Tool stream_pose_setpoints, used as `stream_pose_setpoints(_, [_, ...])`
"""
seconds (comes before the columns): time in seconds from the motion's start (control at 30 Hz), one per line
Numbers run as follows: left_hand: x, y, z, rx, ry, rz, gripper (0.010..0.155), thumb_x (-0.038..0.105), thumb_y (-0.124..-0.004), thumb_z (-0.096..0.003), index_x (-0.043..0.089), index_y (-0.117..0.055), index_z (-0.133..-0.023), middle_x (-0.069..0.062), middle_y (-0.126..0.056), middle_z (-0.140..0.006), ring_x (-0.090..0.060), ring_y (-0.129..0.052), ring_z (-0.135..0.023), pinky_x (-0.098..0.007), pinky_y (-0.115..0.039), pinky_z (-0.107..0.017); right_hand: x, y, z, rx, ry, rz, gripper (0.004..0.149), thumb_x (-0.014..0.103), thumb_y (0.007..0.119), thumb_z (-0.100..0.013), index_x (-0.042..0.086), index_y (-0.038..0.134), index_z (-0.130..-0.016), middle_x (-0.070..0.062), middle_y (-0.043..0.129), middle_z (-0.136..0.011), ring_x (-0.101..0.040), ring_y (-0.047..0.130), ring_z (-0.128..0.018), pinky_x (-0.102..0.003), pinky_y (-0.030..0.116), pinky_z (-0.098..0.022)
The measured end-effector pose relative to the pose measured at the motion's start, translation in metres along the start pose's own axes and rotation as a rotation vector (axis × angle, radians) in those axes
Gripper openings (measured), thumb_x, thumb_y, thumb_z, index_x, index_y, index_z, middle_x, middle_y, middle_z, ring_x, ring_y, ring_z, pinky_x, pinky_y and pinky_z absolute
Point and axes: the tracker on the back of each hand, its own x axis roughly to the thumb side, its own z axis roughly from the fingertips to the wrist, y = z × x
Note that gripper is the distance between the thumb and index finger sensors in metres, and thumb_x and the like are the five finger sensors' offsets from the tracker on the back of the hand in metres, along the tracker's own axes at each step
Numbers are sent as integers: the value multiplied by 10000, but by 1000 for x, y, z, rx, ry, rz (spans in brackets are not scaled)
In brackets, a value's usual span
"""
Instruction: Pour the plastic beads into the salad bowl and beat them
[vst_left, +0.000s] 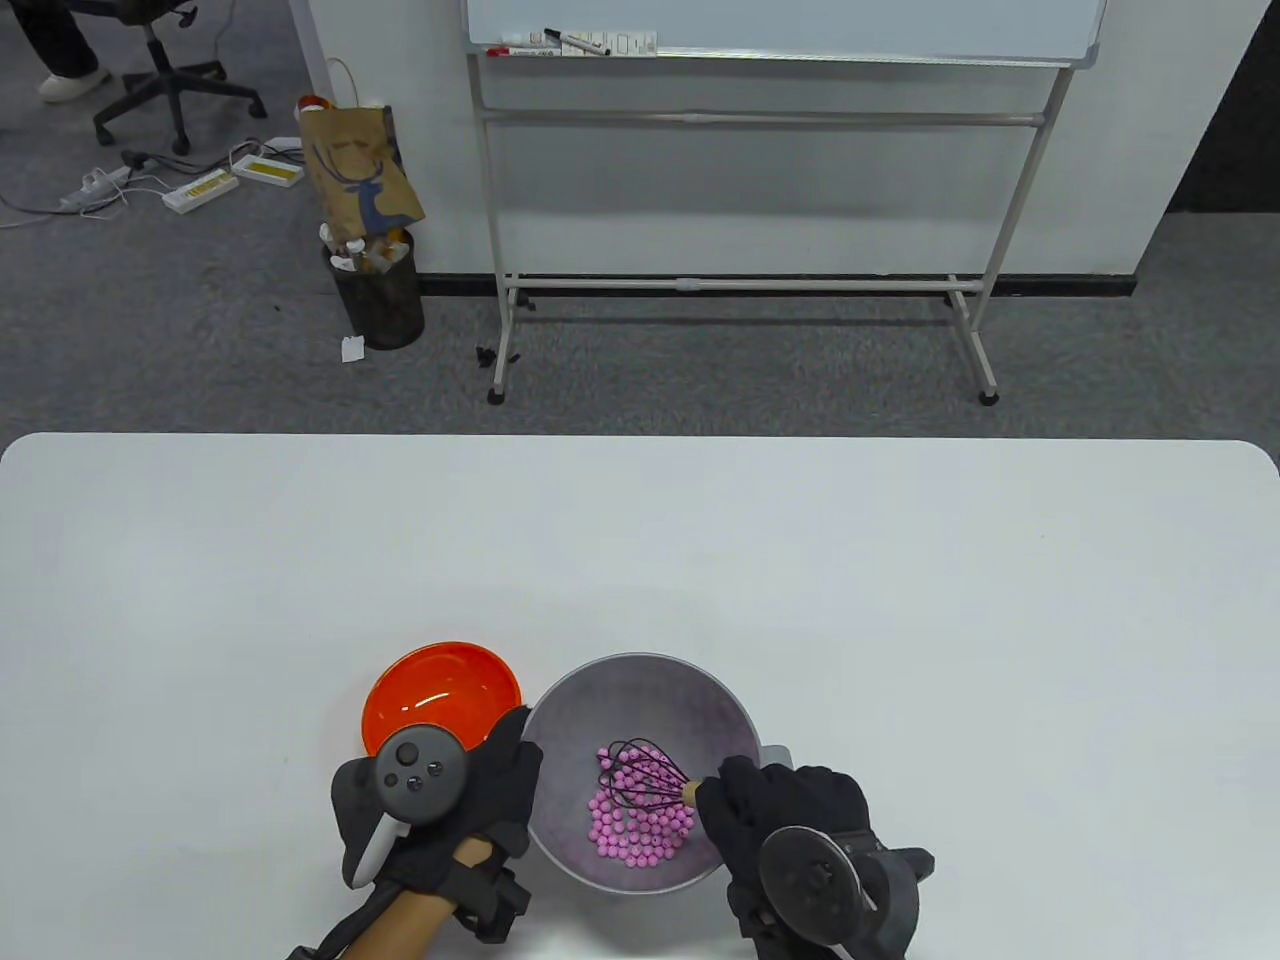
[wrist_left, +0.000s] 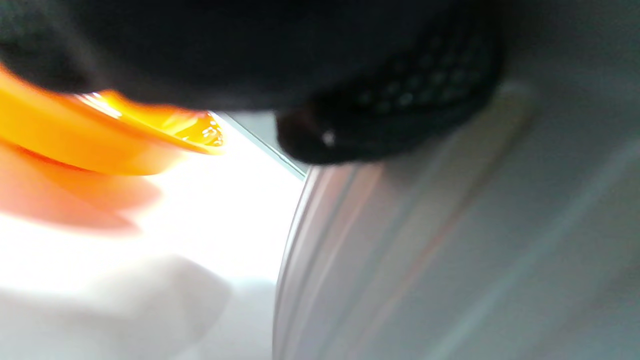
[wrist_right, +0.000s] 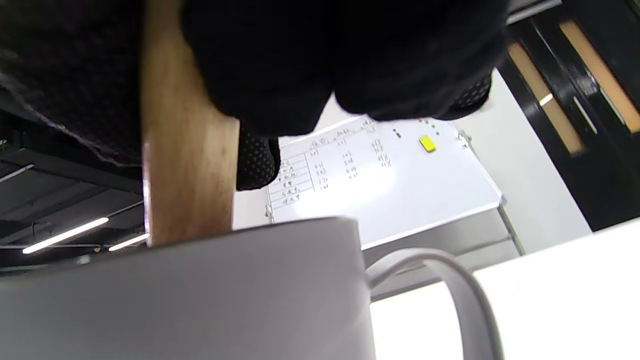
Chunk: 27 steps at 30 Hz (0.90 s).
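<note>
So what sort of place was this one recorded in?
Most likely an office or lab room, not a kitchen: a rolling whiteboard with markers stands behind the white table, an office chair sits on grey carpet, and power strips lie on the floor.

Matt grey, glossy orange, bare wood

The salad bowl (vst_left: 640, 690) looks matt; the orange bowl (vst_left: 440, 690) shines like plastic; the whisk handle (wrist_right: 187, 165) is smooth wood.

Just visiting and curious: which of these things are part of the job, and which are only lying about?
In use: grey bowl, pink beads, whisk, orange bowl, left hand, right hand.

Lying about: whiteboard, bin, paper bag, chair.
</note>
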Motion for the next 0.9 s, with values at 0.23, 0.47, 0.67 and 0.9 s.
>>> stream_pose_setpoints(0.23, [0,0,0,2,4,-11,547,445,-680,-500,129,-765,-939,94,-1045,-233,-57,-991,-8,-349,-918,-210,11,-12,5,-52,-71,132,427,518,981,-348,176,1040,-597,-22,995,-240,-246,959,-173,-454,801,-505])
stream_pose_setpoints(0.47, [0,0,0,2,6,-4,546,446,-683,-499,132,-767,-938,93,-1046,-232,-59,-991,-8,-349,-918,-211,13,-23,4,32,-87,88,427,513,992,-339,154,1047,-563,-22,986,-196,-239,948,-127,-443,823,-470])
stream_pose_setpoints(0.67, [0,0,0,5,4,-9,547,445,-683,-499,130,-769,-937,94,-1046,-231,-60,-992,-7,-350,-918,-209,8,-17,2,127,-29,-85,426,517,985,-347,157,1043,-567,-15,983,-200,-232,948,-127,-439,824,-469])
stream_pose_setpoints(0.9, [0,0,0,6,5,-8,546,449,-684,-499,134,-771,-936,95,-1047,-232,-59,-992,-7,-349,-918,-210,-1,3,1,43,13,-95,433,533,964,-358,191,1026,-617,-3,993,-254,-227,964,-177,-445,807,-501])
